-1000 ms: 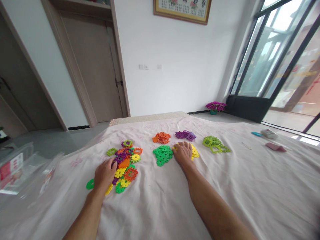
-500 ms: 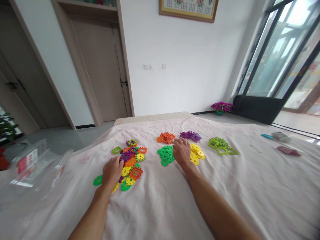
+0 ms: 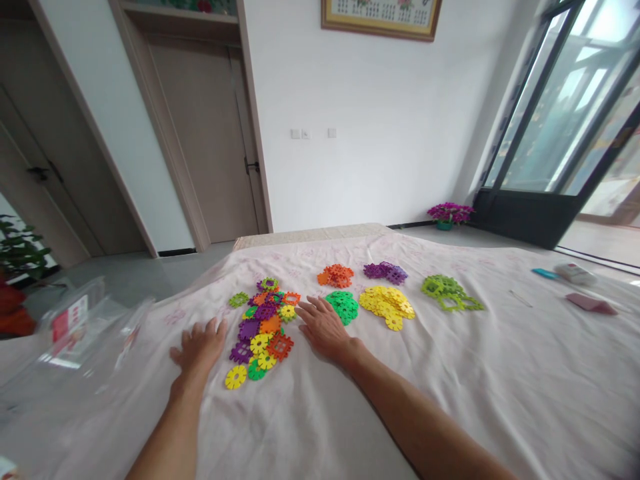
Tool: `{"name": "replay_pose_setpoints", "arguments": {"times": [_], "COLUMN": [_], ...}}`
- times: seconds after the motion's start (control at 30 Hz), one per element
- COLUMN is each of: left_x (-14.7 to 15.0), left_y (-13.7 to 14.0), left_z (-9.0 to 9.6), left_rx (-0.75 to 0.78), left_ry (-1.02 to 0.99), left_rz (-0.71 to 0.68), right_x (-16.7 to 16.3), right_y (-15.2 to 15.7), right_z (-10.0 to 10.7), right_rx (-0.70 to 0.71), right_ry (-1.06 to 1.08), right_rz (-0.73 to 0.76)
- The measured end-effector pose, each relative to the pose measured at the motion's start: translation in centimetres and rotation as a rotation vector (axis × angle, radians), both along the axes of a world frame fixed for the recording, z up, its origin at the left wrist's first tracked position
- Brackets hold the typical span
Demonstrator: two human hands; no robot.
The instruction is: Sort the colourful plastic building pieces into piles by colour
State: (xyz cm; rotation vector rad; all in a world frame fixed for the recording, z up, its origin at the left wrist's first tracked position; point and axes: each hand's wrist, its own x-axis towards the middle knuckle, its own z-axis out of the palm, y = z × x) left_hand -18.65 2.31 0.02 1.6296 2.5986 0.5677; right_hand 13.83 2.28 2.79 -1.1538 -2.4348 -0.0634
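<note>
My left hand (image 3: 200,347) is over the cloth just left of a mixed pile of flat plastic notched pieces, its fingers spread and nothing visible in it. That pile has purple pieces (image 3: 249,328), orange squares (image 3: 280,346), yellow discs (image 3: 236,377) and green ones. Between the mixed pile and the green pile (image 3: 343,307) is my right hand (image 3: 325,327), fingers stretched out toward the mixed pieces. It hides part of the green pile's left side. A yellow pile (image 3: 386,303) lies to the right of the green one.
Farther back are an orange pile (image 3: 336,275) and a purple pile (image 3: 385,271). Lime-green pieces (image 3: 445,291) lie to the right. A clear plastic package (image 3: 75,330) is at the far left, while a pink item (image 3: 591,303) and a blue item (image 3: 544,273) lie far right.
My left hand has shifted left, off the mixed pile. My right hand has moved left from the yellow and green piles. The stray green disc by my left hand no longer shows.
</note>
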Motion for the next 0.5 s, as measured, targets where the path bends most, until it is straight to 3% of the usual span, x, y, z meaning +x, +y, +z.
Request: {"name": "replay_pose_setpoints", "arguments": {"times": [0.07, 0.13, 0.27, 0.4, 0.5], "left_x": [0.9, 2.4, 5.0, 5.5, 5.0], "left_y": [-0.1, 0.2, 0.9, 1.0, 0.5], "left_z": [-0.2, -0.4, -0.4, 0.1, 0.6], "left_rx": [-0.047, -0.042, 0.067, 0.268, 0.386], "left_ry": [-0.053, -0.083, -0.179, -0.473, -0.612], "left_rz": [0.109, 0.079, -0.12, -0.392, -0.432], "right_x": [-0.4, -0.9, -1.4, -1.4, -1.4], "right_y": [0.1, 0.3, 0.6, 0.6, 0.5], "right_z": [-0.2, -0.5, -0.8, -0.3, 0.1], "right_rx": [-0.019, -0.03, -0.035, -0.018, -0.001], "right_ry": [-0.015, -0.026, -0.042, -0.019, 0.022], "right_rz": [0.014, 0.027, 0.05, 0.075, 0.055]}}
